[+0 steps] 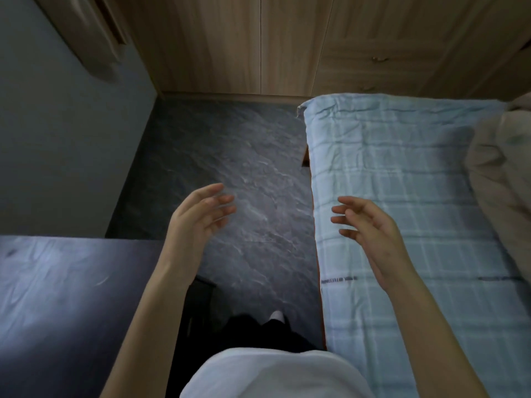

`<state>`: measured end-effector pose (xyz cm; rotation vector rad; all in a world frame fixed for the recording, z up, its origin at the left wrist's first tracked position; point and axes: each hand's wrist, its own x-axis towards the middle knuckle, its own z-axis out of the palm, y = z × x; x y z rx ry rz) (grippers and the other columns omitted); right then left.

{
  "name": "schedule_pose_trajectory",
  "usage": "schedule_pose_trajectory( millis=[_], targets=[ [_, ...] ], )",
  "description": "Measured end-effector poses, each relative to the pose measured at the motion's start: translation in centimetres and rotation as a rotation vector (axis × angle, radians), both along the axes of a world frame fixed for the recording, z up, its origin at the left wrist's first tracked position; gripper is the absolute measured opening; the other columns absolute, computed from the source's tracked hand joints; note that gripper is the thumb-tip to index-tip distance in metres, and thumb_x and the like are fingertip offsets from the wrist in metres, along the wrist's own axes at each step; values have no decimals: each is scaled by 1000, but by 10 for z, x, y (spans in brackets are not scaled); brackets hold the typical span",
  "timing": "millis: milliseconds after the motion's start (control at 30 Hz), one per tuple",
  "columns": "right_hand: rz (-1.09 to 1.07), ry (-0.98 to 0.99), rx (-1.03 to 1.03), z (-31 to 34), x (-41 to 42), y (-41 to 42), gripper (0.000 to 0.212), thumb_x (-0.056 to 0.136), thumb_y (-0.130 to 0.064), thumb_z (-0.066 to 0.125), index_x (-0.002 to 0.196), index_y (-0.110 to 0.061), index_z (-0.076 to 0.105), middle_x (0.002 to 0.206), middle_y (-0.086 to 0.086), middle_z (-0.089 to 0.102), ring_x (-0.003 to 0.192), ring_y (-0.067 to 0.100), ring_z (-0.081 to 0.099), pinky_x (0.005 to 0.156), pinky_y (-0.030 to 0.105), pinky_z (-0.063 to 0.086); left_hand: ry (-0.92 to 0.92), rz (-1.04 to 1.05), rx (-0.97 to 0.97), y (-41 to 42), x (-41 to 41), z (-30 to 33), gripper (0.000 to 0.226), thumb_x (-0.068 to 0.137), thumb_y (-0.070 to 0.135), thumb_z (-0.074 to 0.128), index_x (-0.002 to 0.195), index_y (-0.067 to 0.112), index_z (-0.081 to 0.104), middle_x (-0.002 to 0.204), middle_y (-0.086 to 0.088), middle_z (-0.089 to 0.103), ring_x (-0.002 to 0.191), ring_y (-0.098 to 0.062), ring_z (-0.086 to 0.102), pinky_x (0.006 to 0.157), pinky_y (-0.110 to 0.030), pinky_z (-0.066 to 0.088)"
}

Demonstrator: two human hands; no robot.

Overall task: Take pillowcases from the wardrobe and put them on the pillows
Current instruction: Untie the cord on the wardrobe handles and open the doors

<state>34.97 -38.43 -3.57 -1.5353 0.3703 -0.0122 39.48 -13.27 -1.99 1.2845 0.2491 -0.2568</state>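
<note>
The wooden wardrobe [258, 44] fills the top of the view, its doors closed. My left hand [198, 216] hovers over the dark floor with relaxed, spread fingers and holds nothing. Over the left edge of the bed, my right hand [370, 228] is held out the same way, fingers loose and empty. Both hands are well short of the wardrobe doors. A beige pillow or bedding bundle [505, 179] lies at the bed's right edge, partly cut off. No pillowcase is visible.
A bed with a light blue checked sheet [402, 168] runs along the right. A dark glossy tabletop [57, 297] sits at the lower left. Grey stone-pattern floor [230, 156] forms a narrow aisle between them up to the wardrobe. A grey wall [57, 139] stands on the left.
</note>
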Motion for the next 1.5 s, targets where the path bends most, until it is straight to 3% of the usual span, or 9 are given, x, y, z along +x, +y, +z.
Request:
schedule_pose_trajectory(
  millis=[200,567,767,933,1067,1200,1300,1500],
  targets=[
    [28,16,28,-6,95,-26,23,92,-10,49,98,-25,65,95,-3,69,87,13,67,71,21,51,31,42,26,-17,86,-7,27,91,9,39,103,18,61,97,-5,66,89,-16,64,89,-32,42],
    [-19,1,-32,-13,322,-46,24,92,-9,50,99,-27,65,96,-1,69,85,11,67,74,27,48,10,60,89,-25,314,-5,26,90,9,43,101,21,63,92,1,71,89,-14,67,88,-30,45],
    [-116,-32,-29,-4,429,-73,26,90,-7,52,94,-28,67,87,-7,72,84,13,69,76,28,49,4,-36,107,-56,436,3,22,89,11,47,101,20,63,88,2,71,87,-15,67,84,-28,47],
    [-149,-41,-19,-9,510,-105,26,90,-4,49,97,-24,65,92,0,70,83,15,68,77,29,48,16,-84,109,-87,519,0,35,67,30,57,100,21,63,86,4,73,85,-12,69,86,-31,47],
    [-98,-53,-38,-10,586,-130,28,90,-2,48,94,-25,64,96,7,66,84,19,66,75,25,49,38,-46,115,-125,588,-7,19,83,14,52,99,19,62,87,2,71,87,-15,66,94,-35,43],
    [-49,-54,-25,-6,647,-157,29,90,2,47,96,-22,63,90,1,67,74,6,67,65,13,51,45,-39,81,-164,653,2,18,82,15,53,96,19,63,85,2,70,85,-15,66,93,-35,42],
    [-70,-36,-27,-4,693,-183,25,90,1,48,100,-16,63,89,1,68,73,5,67,65,12,51,30,-43,71,-188,704,8,18,85,14,50,97,17,63,90,-2,69,86,-15,66,92,-34,43],
    [-119,-5,13,-14,766,-211,25,89,-3,51,95,-21,66,82,-6,72,78,12,68,66,14,51,63,-74,61,-217,784,-1,19,88,11,48,96,17,64,84,3,72,86,-15,68,91,-33,44]
  ],
)
